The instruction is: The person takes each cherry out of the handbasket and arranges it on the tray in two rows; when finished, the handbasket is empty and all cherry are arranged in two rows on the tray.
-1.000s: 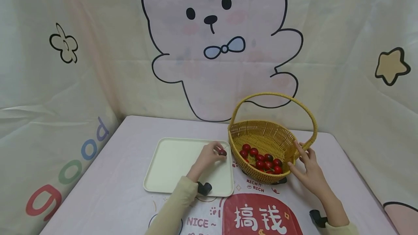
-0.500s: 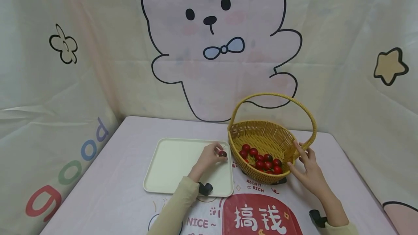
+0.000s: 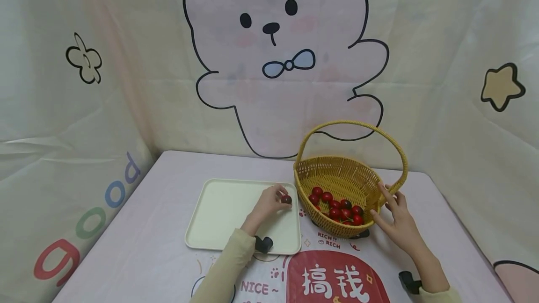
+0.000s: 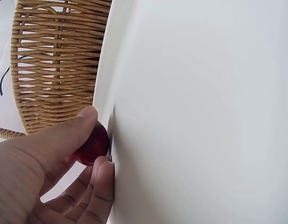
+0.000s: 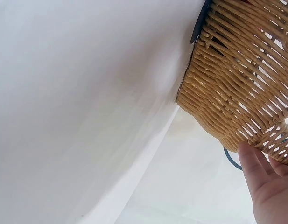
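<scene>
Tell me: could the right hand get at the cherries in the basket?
Probably yes: the right hand touches the basket, whose open top leaves the cherries uncovered; the handle arches high above.

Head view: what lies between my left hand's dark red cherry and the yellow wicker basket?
The right rim of the cream rectangular tray, as the head view shows.

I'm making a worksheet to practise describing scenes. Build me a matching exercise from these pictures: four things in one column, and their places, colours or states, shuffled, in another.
Things
1. Left grip
2. Tray
3. Right grip
4. Wicker basket

Descriptions
A. Touches the basket
B. Contains several red cherries
C. Pinches a single dark-red cherry
D. Rectangular and cream-coloured

Right pairs: 1-C, 2-D, 3-A, 4-B
</scene>
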A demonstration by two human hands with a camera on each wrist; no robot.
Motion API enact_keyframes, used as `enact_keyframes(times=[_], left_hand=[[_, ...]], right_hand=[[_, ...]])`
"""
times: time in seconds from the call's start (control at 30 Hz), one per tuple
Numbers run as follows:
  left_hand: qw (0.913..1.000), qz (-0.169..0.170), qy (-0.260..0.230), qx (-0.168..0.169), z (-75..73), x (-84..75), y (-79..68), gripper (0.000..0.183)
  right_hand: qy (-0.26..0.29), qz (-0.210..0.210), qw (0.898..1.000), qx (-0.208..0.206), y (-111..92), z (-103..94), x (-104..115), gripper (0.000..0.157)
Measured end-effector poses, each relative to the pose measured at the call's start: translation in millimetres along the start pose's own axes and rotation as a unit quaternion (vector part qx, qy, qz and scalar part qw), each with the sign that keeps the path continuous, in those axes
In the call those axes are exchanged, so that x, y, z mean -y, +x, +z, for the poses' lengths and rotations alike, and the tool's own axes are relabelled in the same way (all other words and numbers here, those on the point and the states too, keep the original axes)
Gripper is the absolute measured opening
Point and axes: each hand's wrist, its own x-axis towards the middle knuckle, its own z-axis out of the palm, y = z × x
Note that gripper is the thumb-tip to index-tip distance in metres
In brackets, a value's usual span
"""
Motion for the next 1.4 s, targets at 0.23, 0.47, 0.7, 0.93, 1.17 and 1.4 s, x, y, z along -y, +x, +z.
enact_keyframes(times=[0.23, 0.47, 0.7, 0.93, 1.17, 1.4], left_hand=[[0.9997, -0.019, 0.012, -0.001, -2.0, -9.1, -0.7, 0.035], [0.9997, -0.019, 0.010, 0.005, -2.5, -9.9, 0.8, 0.035], [0.9998, -0.015, 0.009, 0.007, -5.9, -14.0, -0.4, 0.036], [0.9995, -0.021, 0.019, 0.012, -10.8, -21.2, 0.7, 0.037], [0.9991, -0.010, 0.039, 0.010, -18.0, -35.7, 3.4, 0.036], [0.9988, 0.017, 0.046, 0.008, -19.7, -53.8, 10.2, 0.034]], right_hand=[[0.002, 0.002, 1.000, 0.000, -0.6, 0.3, 1.6, 0.088], [0.006, 0.003, 1.000, -0.001, -0.2, 0.4, 3.1, 0.088], [0.002, -0.001, 1.000, -0.003, 0.5, -0.3, 3.4, 0.087], [-0.001, -0.001, 1.000, -0.003, 0.2, 0.2, 2.1, 0.089], [-0.002, -0.002, 1.000, -0.005, -1.1, 1.2, -0.7, 0.087], [-0.005, -0.009, 1.000, -0.010, -1.9, 1.1, -0.1, 0.087]])
